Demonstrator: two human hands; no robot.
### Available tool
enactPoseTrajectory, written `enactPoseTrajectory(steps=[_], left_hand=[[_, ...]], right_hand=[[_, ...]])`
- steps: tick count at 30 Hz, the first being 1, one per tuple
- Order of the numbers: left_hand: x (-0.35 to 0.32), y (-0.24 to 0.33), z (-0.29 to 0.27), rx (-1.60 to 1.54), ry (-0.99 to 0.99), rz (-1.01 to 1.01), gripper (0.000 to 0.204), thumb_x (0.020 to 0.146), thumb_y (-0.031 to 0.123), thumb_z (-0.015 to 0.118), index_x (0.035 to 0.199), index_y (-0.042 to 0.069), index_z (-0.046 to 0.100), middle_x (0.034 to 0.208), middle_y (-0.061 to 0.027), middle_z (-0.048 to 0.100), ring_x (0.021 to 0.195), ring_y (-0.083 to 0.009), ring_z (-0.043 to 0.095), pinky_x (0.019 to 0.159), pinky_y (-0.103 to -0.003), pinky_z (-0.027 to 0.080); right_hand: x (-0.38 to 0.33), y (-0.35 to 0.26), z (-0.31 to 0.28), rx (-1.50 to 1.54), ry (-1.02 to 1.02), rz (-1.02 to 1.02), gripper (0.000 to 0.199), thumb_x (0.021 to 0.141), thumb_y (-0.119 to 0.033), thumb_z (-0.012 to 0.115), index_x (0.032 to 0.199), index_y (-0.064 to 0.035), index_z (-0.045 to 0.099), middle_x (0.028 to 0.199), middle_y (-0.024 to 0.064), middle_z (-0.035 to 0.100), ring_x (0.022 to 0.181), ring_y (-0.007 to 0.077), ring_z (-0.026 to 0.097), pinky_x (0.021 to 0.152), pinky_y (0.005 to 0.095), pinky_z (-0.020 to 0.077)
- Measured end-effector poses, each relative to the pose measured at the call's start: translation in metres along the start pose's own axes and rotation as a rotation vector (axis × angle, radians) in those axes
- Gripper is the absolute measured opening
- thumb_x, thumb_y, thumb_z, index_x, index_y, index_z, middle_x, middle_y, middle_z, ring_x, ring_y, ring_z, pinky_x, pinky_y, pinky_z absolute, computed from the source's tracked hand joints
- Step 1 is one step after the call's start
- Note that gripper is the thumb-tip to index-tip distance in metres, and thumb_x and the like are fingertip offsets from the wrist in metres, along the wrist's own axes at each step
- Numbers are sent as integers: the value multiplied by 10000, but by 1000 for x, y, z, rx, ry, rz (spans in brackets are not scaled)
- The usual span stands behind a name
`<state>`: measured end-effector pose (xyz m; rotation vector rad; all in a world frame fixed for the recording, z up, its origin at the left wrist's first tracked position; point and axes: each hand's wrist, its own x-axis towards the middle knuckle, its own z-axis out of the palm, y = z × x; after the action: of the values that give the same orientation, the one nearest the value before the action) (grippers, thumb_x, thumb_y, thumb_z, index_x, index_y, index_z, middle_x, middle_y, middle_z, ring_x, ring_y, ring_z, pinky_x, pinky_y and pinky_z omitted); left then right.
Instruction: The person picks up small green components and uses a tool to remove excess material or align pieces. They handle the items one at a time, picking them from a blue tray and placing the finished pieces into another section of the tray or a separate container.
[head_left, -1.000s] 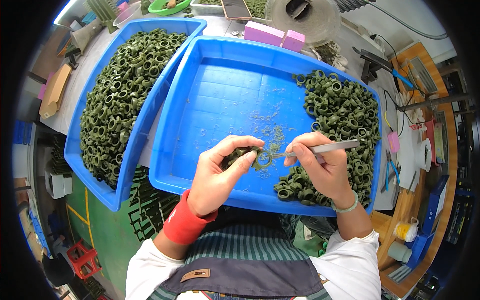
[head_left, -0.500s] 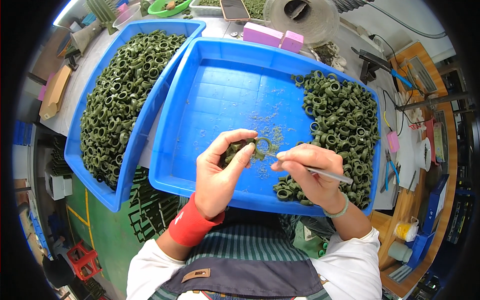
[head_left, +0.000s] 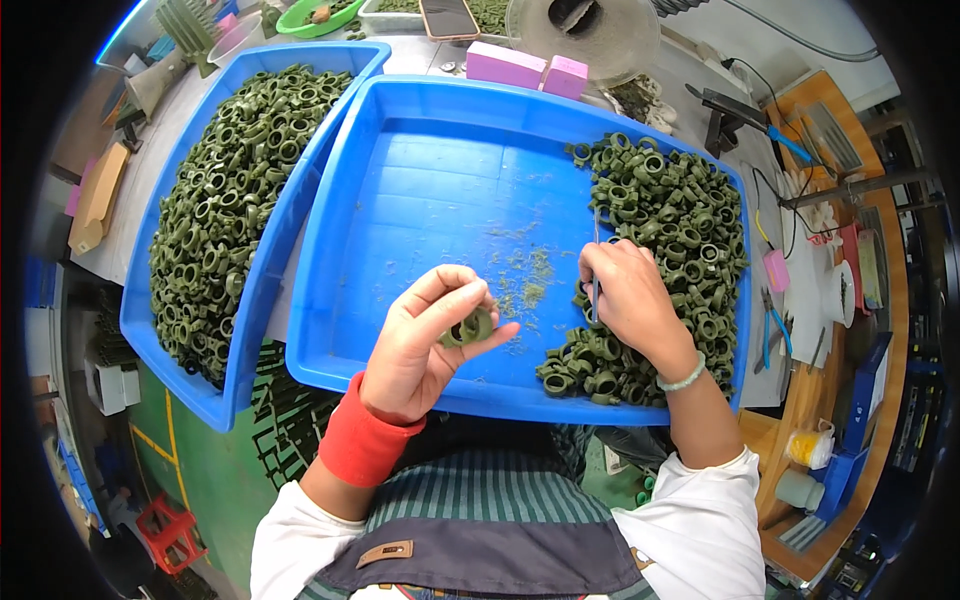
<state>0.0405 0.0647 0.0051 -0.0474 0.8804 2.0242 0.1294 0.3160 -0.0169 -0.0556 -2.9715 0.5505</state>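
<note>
Over the near tray (head_left: 420, 200), toward its front edge, the left hand (head_left: 425, 340) pinches one green ring (head_left: 470, 327), thumb on top and fingers (head_left: 455, 290) curled round its outer wall, so the bore faces up and stays free. The right hand (head_left: 630, 300) is at the tray's right side, on the edge of the ring pile (head_left: 660, 250), its fingers closed narrow on a thin metal tool (head_left: 596, 270) that stands nearly upright, tip pointing away from the person. Fine green crumbs (head_left: 525, 280) lie on the tray floor between the two hands. A second tray (head_left: 245, 190), left of the near tray and overlapping its rim, is heaped with the same rings. The ring looks like a small moulded part: light, stiff enough to keep its shape under a pinch, dull-skinned rather than slick, and probably carrying thin flash that flakes off as crumbs. Being small and round, it could roll or twist between the fingertips, so the best hold seems to be across the outer wall at two opposite points, firm but not crushing, leaving the hole and edges open to the tool. Dropping it seems unlikely to harm it.
</note>
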Motion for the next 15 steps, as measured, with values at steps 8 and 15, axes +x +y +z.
enactPoseTrajectory(steps=[8,15], left_hand=[[1,-2,1,282,15,-72,337,943,72,671,1271,33,604,1025,-37,623,812,-89,610,630,-220,513],[0,-5,9,367,28,-69,254,970,126,669,1193,14,622,976,-64,682,779,-87,612,559,-216,459]], right_hand=[[14,-34,-6,320,107,-9,152,788,22,674,879,-12,557,840,121,622,707,303,639,610,387,508],[8,-62,-16,886,67,127,107,925,-31,672,1016,11,633,884,70,652,731,129,652,649,271,557]])
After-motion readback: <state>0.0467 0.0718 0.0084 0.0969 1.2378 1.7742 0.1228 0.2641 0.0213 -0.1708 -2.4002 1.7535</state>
